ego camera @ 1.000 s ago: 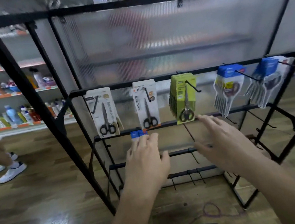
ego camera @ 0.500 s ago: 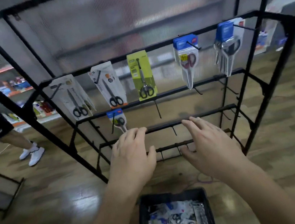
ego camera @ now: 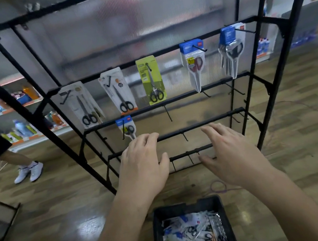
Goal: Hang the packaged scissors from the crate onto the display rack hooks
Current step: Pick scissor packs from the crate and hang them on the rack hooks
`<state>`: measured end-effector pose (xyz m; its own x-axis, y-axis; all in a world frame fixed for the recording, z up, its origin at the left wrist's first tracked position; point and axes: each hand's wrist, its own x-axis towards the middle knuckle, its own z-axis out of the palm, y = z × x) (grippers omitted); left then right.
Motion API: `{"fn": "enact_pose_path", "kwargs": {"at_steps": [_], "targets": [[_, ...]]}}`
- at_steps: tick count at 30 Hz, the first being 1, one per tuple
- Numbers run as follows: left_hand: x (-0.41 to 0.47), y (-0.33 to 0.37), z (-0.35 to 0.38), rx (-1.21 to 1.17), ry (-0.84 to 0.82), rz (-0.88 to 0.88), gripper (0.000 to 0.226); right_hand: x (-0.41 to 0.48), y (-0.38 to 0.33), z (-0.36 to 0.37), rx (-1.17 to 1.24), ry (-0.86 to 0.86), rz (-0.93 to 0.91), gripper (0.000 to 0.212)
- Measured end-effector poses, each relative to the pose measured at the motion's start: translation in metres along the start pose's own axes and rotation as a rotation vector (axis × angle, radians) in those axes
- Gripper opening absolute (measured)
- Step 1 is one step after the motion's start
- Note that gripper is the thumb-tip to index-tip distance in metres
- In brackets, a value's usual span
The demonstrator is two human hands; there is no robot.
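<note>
Left hand (ego camera: 144, 167) and right hand (ego camera: 232, 157), both spread palm-down with fingers nearly straight and nothing in their grasp, are held side by side above a black plastic crate (ego camera: 186, 205) on the glossy wood-pattern floor (ego camera: 300, 141); the crate holds a loose heap of packaged scissors (ego camera: 192, 236) on white and blue cards. Beyond the fingertips stands the black metal display rack (ego camera: 195, 125), with hooks (ego camera: 168, 114) on its lower rails; whether the fingers touch a rail cannot be told. One small blue-topped scissors pack (ego camera: 126, 128) hangs on the second rail, just above the left hand. On the top rail hang, left to right, a white-carded pair (ego camera: 84, 104), a white card with an orange foot (ego camera: 118, 91), a lime-green card (ego camera: 151, 79), a blue-topped pack with red handles (ego camera: 194, 64), and a bunch of blue-topped packs (ego camera: 230, 49). Behind the rack is a ribbed translucent panel (ego camera: 140, 20); at far left, stocked shop shelves (ego camera: 9, 109) and a person's legs in white shoes (ego camera: 19, 160).
</note>
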<state>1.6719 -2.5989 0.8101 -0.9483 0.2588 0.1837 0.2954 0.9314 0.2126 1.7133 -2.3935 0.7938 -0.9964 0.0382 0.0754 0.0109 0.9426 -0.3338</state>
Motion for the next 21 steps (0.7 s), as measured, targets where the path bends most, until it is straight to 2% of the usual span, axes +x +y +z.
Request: {"fn": "enact_pose_path", "kwargs": {"at_steps": [5, 10, 21], "targets": [[-0.037, -0.05, -0.018, -0.053, 0.008, -0.032, 0.05, -0.018, -0.058, 0.01, -0.019, -0.034, 0.019, 0.071], [-0.069, -0.089, -0.014, -0.141, -0.005, -0.046, 0.054, -0.042, -0.107, 0.025, -0.086, -0.059, 0.025, 0.068], [-0.093, -0.096, -0.011, -0.126, -0.02, 0.005, 0.051, -0.07, -0.122, 0.025, -0.154, -0.046, 0.023, 0.068]]}}
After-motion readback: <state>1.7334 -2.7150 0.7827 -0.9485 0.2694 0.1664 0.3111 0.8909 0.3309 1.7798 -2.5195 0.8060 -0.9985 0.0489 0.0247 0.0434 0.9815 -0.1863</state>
